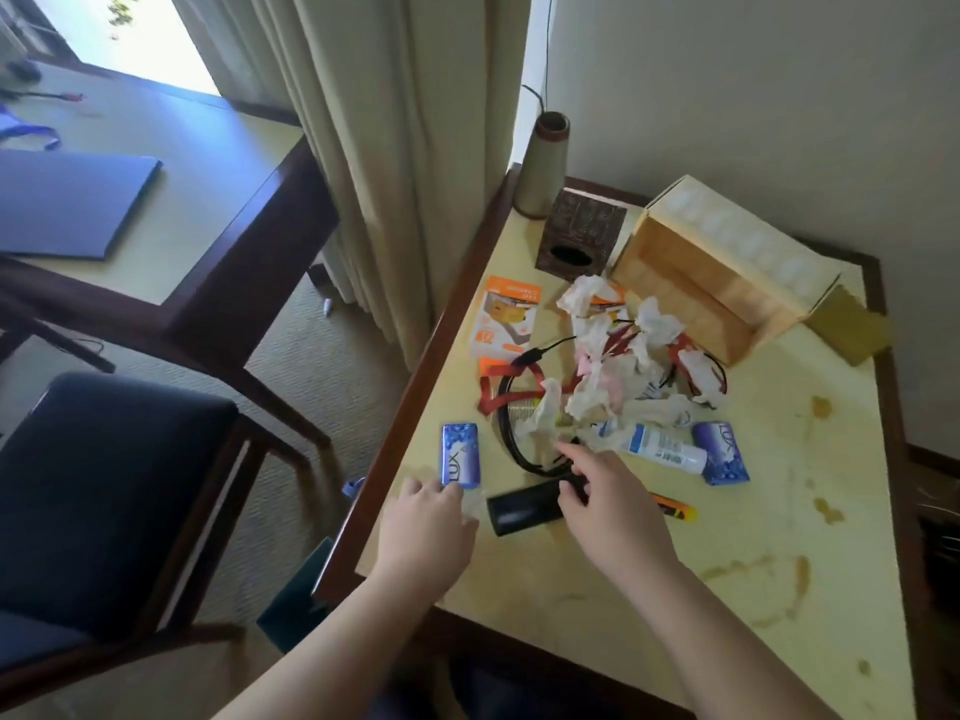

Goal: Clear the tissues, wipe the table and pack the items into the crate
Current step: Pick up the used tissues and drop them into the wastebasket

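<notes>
1. The task looks barely begun. The tissues (613, 366) lie crumpled in a heap mid-table, tangled over a black cable (511, 433) and red straps (491, 394). None looks cleared away.

2. My left hand (428, 517) rests near the table's left edge, just below a Lux bar (460, 454). A scrap of white shows at its fingertips (462, 504); it seems to be a tissue, but I cannot tell whether my fingers pinch it or only touch it.

3. My right hand (597, 491) reaches forward over the end of a black tube (524, 509), forefinger stretched toward the near edge of the tissue heap. The other fingers are loosely curled; I cannot tell whether they grip anything.

4. The table (779, 511) is not wiped: brown stains and rings mark its right and near parts. I see no cloth.

5. Nothing is packed. The crate (691, 298) lies on its side at the back right and holds nothing that I can see. Still loose on the table are a second Lux bar (722, 452), a white tube (662, 446), an orange box (506, 317) and an orange marker (675, 508), partly hidden by my right hand.

6. So, by my judgement, all three parts remain: gather the tissues first, then lift the items clear, wipe, and fill the crate, which will probably need standing upright.
</notes>
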A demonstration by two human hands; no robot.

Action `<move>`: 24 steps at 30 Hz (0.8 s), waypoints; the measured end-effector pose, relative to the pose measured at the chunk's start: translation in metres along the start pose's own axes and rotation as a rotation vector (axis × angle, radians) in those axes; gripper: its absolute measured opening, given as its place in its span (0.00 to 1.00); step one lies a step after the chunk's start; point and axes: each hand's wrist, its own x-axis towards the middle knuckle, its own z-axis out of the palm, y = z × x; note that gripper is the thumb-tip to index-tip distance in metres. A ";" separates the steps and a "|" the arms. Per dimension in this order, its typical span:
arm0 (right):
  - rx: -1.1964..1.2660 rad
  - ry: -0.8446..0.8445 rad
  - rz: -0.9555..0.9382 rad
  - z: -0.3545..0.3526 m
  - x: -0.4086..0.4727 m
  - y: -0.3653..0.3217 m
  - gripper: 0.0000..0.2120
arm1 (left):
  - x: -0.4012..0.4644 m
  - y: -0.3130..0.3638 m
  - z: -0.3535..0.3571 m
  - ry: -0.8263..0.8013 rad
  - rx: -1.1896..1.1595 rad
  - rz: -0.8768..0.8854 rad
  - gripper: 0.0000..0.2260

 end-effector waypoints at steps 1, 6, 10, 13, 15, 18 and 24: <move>-0.028 -0.014 -0.020 0.001 0.009 0.002 0.25 | 0.005 0.002 0.003 -0.009 0.011 -0.013 0.21; -0.143 -0.057 -0.085 0.009 0.051 0.001 0.25 | 0.019 0.007 0.007 -0.008 0.051 0.021 0.15; -0.161 -0.071 -0.095 0.016 0.069 -0.004 0.24 | 0.013 0.008 0.001 0.051 -0.013 0.037 0.10; -0.143 -0.045 -0.097 0.020 0.072 -0.005 0.21 | 0.001 0.007 -0.001 0.158 -0.086 0.092 0.04; -0.128 -0.041 -0.106 0.022 0.072 -0.004 0.19 | -0.003 0.005 -0.003 0.249 -0.179 0.086 0.02; -0.151 -0.036 -0.133 0.027 0.072 -0.001 0.17 | -0.006 0.003 -0.006 0.324 -0.262 0.084 0.02; -0.163 -0.012 -0.138 0.031 0.064 0.015 0.11 | 0.000 0.021 -0.022 0.361 -0.323 0.130 0.05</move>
